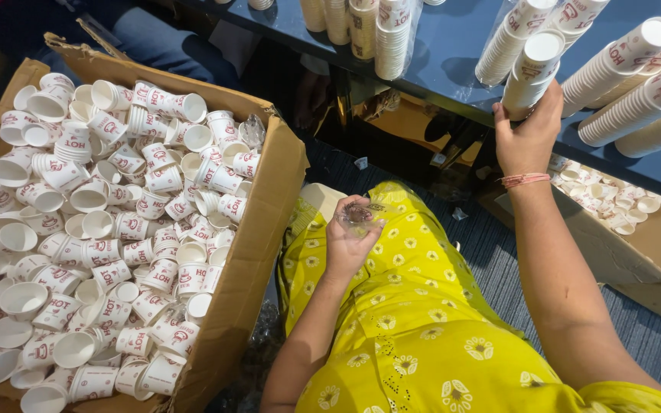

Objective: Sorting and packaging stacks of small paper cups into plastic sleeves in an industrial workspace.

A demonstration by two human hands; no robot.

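The right hand point(528, 138) has its fingers curled around the base of a stack of white paper cups point(533, 70) lying on the dark blue table point(453, 53). Below the table's edge, over the yellow lap, the left hand point(350, 241) pinches a crumpled clear plastic wrapper point(361, 214). Left of that, a cardboard box point(258, 229) brims with loose cups.

Bright, even light from overhead; the white paper cups in the cardboard box point(258, 252) look sharp and faintly overexposed. Soft glare sheens the dark blue tabletop point(453, 53), with deep shadow beneath it. Wide-angle distortion bends the edges.
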